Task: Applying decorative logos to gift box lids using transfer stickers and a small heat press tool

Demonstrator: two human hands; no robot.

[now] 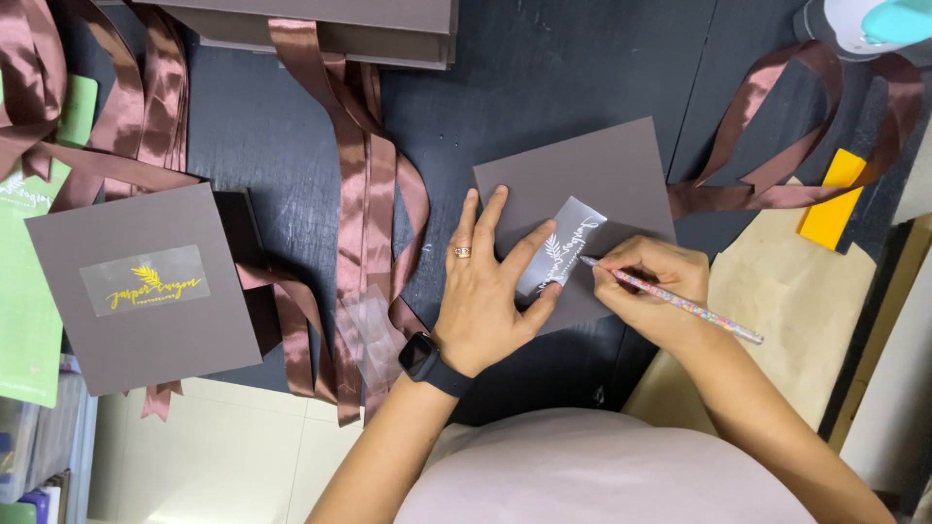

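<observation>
My left hand (pixel 490 286) lies flat on a brown square card (pixel 602 170), fingers spread. Its index finger and thumb pin down a clear sticker with a white leaf and lettering (pixel 571 243). There is a ring on one finger and a dark watch on the wrist. My right hand (pixel 652 281) grips a thin, speckled pen-like tool (pixel 680 303), whose tip touches the sticker's right edge.
A brown box lid with a gold-lettered sticker (pixel 146 286) lies at the left on a green mat (pixel 24 320). Brown satin ribbons (pixel 364 204) trail across the dark table (pixel 544 68). Brown paper (pixel 786 291), a yellow block (pixel 832 199), stacked brown boxes (pixel 388 29) and a clear film scrap (pixel 369 330) lie around.
</observation>
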